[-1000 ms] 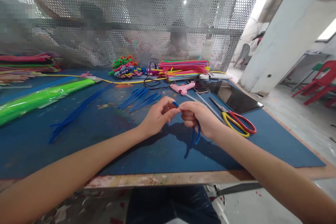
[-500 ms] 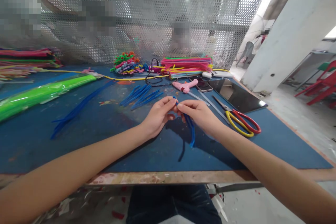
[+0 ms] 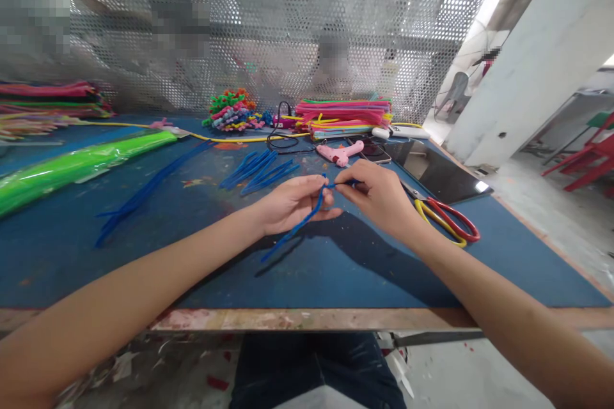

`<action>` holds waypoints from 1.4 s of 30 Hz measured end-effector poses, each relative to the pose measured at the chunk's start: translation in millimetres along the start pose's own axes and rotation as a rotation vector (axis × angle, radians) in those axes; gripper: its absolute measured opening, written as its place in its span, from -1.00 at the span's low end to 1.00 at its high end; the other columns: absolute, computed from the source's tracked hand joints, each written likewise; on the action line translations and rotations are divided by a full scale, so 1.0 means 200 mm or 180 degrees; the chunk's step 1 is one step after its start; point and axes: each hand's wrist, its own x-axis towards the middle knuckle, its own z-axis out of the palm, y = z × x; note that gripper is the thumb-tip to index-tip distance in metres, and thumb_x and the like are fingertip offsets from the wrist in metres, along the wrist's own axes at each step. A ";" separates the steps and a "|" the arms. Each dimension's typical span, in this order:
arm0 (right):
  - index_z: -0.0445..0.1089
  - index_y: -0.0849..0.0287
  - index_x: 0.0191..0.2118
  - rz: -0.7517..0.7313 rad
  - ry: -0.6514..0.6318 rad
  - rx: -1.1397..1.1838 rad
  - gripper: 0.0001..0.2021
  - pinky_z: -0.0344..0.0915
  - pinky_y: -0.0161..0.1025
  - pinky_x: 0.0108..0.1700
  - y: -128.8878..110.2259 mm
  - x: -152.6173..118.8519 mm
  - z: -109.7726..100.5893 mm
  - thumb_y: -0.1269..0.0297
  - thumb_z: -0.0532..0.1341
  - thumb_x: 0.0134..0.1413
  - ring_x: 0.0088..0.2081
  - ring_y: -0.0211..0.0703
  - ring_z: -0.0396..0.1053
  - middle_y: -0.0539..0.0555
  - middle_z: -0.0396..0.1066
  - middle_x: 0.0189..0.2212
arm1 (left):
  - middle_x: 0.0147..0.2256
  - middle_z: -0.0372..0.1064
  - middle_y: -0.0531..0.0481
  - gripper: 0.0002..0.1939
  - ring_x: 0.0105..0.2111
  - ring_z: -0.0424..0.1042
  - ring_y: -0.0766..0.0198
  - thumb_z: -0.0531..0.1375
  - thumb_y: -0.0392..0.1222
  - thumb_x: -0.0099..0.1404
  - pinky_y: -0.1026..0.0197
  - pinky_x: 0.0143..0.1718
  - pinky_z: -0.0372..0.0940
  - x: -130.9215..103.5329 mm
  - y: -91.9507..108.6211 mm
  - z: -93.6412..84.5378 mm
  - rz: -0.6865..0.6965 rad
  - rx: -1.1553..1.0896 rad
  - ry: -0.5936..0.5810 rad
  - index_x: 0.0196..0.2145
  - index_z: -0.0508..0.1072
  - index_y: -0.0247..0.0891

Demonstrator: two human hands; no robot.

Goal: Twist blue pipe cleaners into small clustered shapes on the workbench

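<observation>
Between my two hands is a blue pipe cleaner [image 3: 307, 220], one long end hanging down toward the lower left. My left hand [image 3: 295, 204] pinches it between thumb and forefinger, the other fingers loosely curled below. On the right, my right hand [image 3: 377, 195] grips another stretch of it with the fingertips and holds it out sideways. A small blue tip sticks up at the left thumb; whether it is twisted there is too small to tell. Behind my left hand lie several bent blue pipe cleaners [image 3: 256, 169] on the blue mat [image 3: 201, 275].
Scissors [image 3: 446, 214] with yellow and red handles lie right of my right hand. Beyond are a pink glue gun [image 3: 340, 153], a dark glossy panel [image 3: 439, 169] and pipe cleaner bundles [image 3: 343, 114]. Straight blue pipe cleaners [image 3: 148, 188] and a green packet [image 3: 86, 163] lie left.
My right hand has turned over and shifted slightly right, drawing part of the pipe cleaner sideways. The hanging end has swung from the right hand's side to the lower left.
</observation>
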 end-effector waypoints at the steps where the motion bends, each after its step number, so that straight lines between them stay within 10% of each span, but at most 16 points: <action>1: 0.40 0.18 -0.36 -0.0007 0.0002 0.0060 -0.90 0.17 -0.33 -0.36 -0.01 0.00 -0.01 0.43 0.14 0.05 -0.40 -0.27 0.26 0.01 0.36 -0.43 | -0.53 0.32 0.06 -0.93 -0.52 0.37 0.44 0.15 -0.31 0.23 0.14 -0.24 0.41 0.00 0.01 0.00 -0.0076 -0.0059 -0.0023 -0.40 0.37 -0.38; 11: 0.47 0.14 -0.24 0.0116 -0.0137 0.0422 -0.83 0.21 -0.29 -0.37 0.01 0.02 -0.03 0.37 0.21 0.01 -0.40 -0.26 0.30 0.02 0.39 -0.38 | -0.58 0.15 0.09 -0.72 -0.80 0.04 0.63 -0.10 -0.40 0.34 0.60 -0.84 0.00 0.00 0.08 0.00 -0.0997 -0.0195 0.0138 -0.45 0.32 -0.41; 19: 0.48 0.15 -0.35 -0.0352 -0.0345 0.0451 -0.90 0.23 -0.30 -0.33 0.01 0.02 -0.04 0.37 0.19 0.06 -0.39 -0.29 0.30 0.01 0.38 -0.44 | -0.60 0.21 0.05 -0.80 -0.80 0.06 0.64 -0.02 -0.43 0.31 0.63 -0.83 -0.01 -0.01 0.09 -0.01 -0.1117 0.0013 -0.0085 -0.42 0.35 -0.41; 30: 0.45 0.17 -0.38 0.0033 0.0727 0.0526 -0.94 0.29 -0.30 -0.38 -0.03 0.01 -0.01 0.39 0.22 0.02 -0.38 -0.25 0.33 0.02 0.39 -0.44 | -0.48 0.45 -0.01 -0.86 -0.56 0.43 0.46 0.23 -0.50 0.09 0.48 -0.49 0.36 -0.03 0.02 0.00 0.0405 -0.0124 0.0164 -0.38 0.47 -0.34; 42: 0.43 0.16 -0.29 -0.1183 0.0012 0.0312 -0.89 0.33 -0.33 -0.25 0.04 -0.02 0.00 0.39 0.14 0.13 -0.32 -0.29 0.36 0.05 0.39 -0.36 | -0.59 0.34 0.10 -0.67 -0.69 0.29 0.54 0.43 -0.27 -0.14 0.47 -0.62 0.31 -0.03 0.02 -0.03 -0.0749 0.0273 -0.0081 -0.43 0.40 -0.36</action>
